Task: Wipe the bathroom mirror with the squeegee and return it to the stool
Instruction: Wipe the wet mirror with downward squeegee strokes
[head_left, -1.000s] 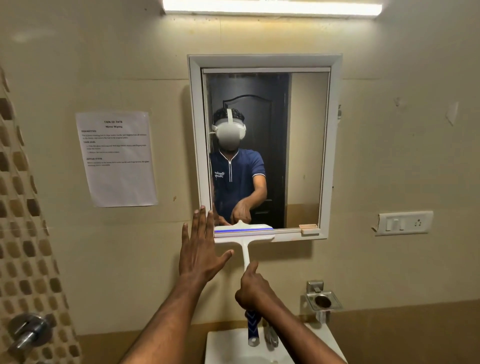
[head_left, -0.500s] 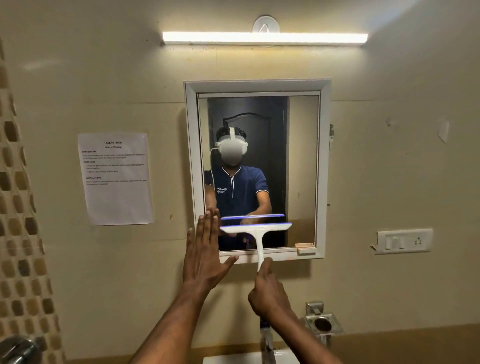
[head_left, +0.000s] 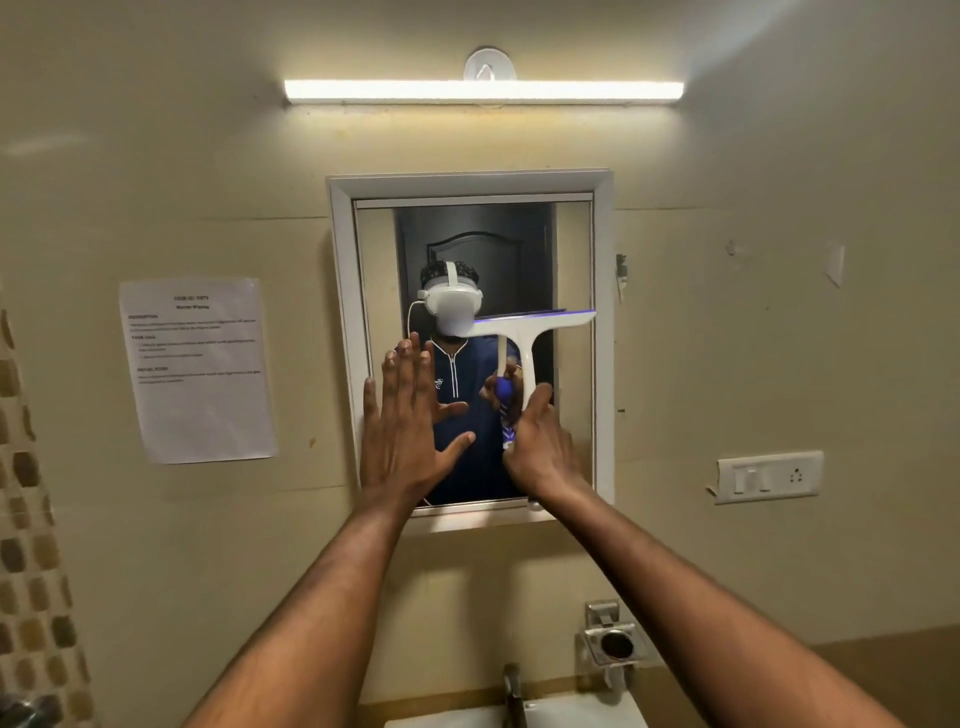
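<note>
The white-framed mirror (head_left: 576, 249) hangs on the beige wall ahead. A white squeegee (head_left: 530, 332) with a blue-edged blade lies across the glass at mid height on the right half, blade level, handle pointing down. My right hand (head_left: 540, 447) grips that handle from below. My left hand (head_left: 405, 415) is spread flat, fingers up, over the mirror's lower left part and its frame. The stool is not in view.
A paper sheet (head_left: 197, 369) is stuck to the wall left of the mirror. A switch plate (head_left: 769, 475) sits to the right. Below are a metal holder (head_left: 615, 644), a tap (head_left: 511, 691) and the sink rim (head_left: 571, 714). A tube light (head_left: 483, 91) glows above.
My right hand has carried the squeegee up from the mirror's bottom edge to mid height and to the right. My left hand has risen from the wall onto the mirror's lower left.
</note>
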